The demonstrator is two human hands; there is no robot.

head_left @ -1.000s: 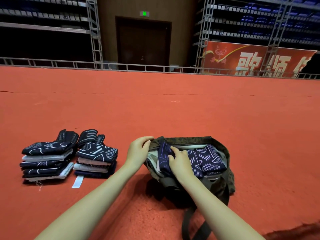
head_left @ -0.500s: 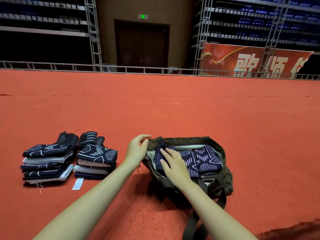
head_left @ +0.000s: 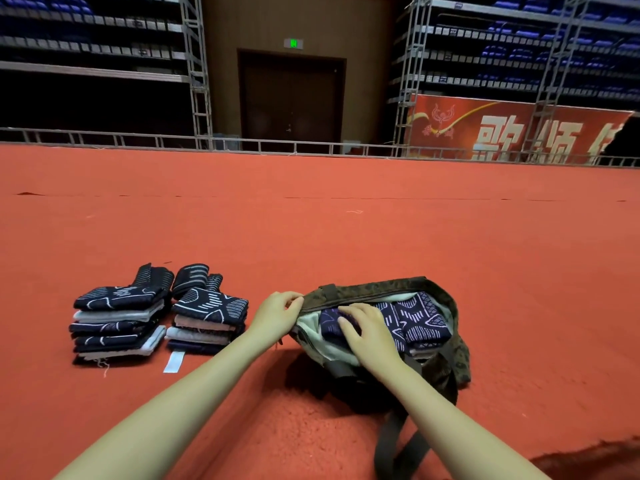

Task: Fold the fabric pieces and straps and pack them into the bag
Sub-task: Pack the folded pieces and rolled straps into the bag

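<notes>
The bag (head_left: pixel 453 355) lies open on the red carpet floor (head_left: pixel 346 237), its mouth facing up and toward the person, its long axis running left to right across the view. The left hand (head_left: pixel 275 318) pinches the near-left part of the bag rim between thumb and fingers, holding the mouth open. The right hand (head_left: pixel 367 332) rests inside the mouth with fingers spread nearly flat, pressing on the folded fabric in the bag (head_left: pixel 419 322), a dark blue patterned piece that fills most of the opening over the pale lining. The two hands are apart, the left on the rim and the right just beside it within the opening. The remaining work lies to the left: two stacks of folded fabric, the left stack (head_left: pixel 117 323) and the right stack (head_left: pixel 207 318), stand side by side on the floor, well apart from the bag, with folded straps (head_left: pixel 188 277) leaning behind them and a small white label (head_left: pixel 174 362) lying in front of the right stack. The left hand is the nearer to these stacks; the right stack is the closer of the two. Judgement: the packed piece is being seated, and the next pickup calls for a reach leftward, most directly by the left hand once it lets go of the rim.
</notes>
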